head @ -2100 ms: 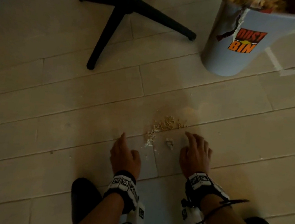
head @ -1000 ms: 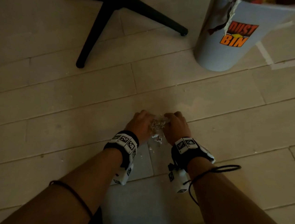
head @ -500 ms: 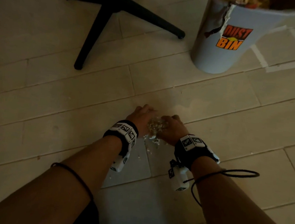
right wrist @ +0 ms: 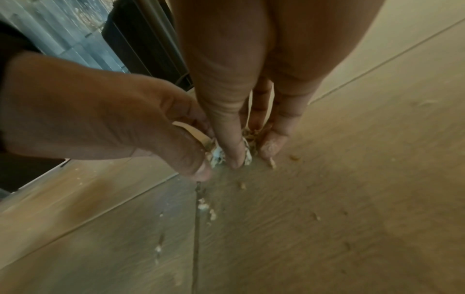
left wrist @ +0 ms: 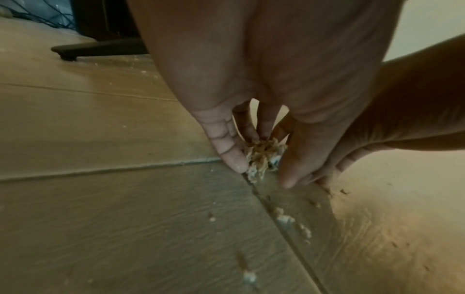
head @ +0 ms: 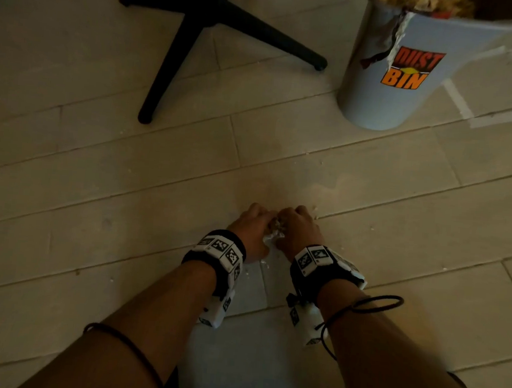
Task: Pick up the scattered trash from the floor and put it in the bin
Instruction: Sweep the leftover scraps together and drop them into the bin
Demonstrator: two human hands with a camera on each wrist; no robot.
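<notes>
A clump of tan and white shredded trash (head: 274,230) lies on the pale plank floor between my two hands. My left hand (head: 253,226) and right hand (head: 296,226) are pressed knuckle to knuckle, fingers curled in round the clump. In the left wrist view the fingers (left wrist: 227,151) point down and squeeze the trash (left wrist: 263,155) against the floor. The right wrist view shows my right fingers (right wrist: 232,147) dug into the trash (right wrist: 218,157), with the left hand (right wrist: 100,119) closing in from the left. The white "DUST BIN" bin (head: 390,94) stands up and to the right, filled with scraps.
A black star-shaped chair base (head: 208,16) stands to the upper left, one leg reaching toward the bin. Small crumbs (left wrist: 285,218) trail along the floor seam near my wrists; more crumbs (right wrist: 206,206) show in the right wrist view. White tape lines (head: 460,103) mark the floor beside the bin.
My hands, first flat and apart on either side of the pile, swept inward and gathered it. Since half a second ago they have pressed tighter together, hiding most of the clump.
</notes>
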